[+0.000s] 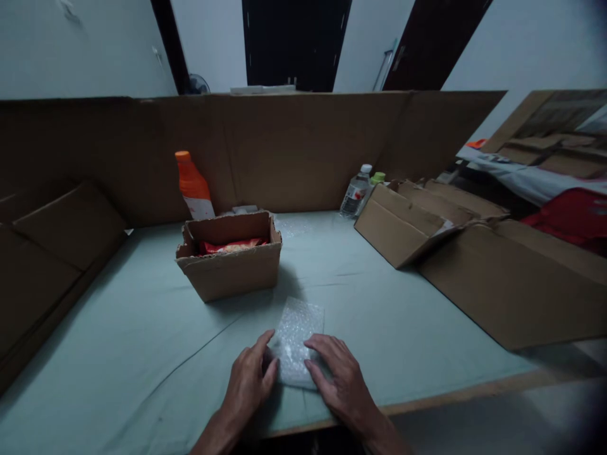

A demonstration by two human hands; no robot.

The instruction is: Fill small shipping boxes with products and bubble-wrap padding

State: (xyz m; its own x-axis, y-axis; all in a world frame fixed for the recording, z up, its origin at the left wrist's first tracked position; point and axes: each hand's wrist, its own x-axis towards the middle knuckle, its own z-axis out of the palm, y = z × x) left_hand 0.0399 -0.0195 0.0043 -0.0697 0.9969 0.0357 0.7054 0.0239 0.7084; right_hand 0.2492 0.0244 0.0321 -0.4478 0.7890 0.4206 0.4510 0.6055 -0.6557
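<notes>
A clear bubble wrap pouch (298,341) lies flat near the table's front edge, between my hands. At its left edge is my left hand (249,378), thumb and forefinger apart, the fingertips close to or touching the plastic. My right hand (340,378) rests over the pouch's right edge with fingers curved and spread, thumb below the forefinger. Neither hand has a visible grip on it. Just beyond stands an open cardboard box (241,273) holding a red packet (234,246). I cannot make out whether anything is inside the pouch.
Pale green cloth (156,316) covers the table. Behind the box stands an orange bottle (193,186). A clear plastic bottle (355,191) and a green-capped one (378,178) are at the back right, beside cardboard boxes (512,278). A tall cardboard wall (303,151) closes the back.
</notes>
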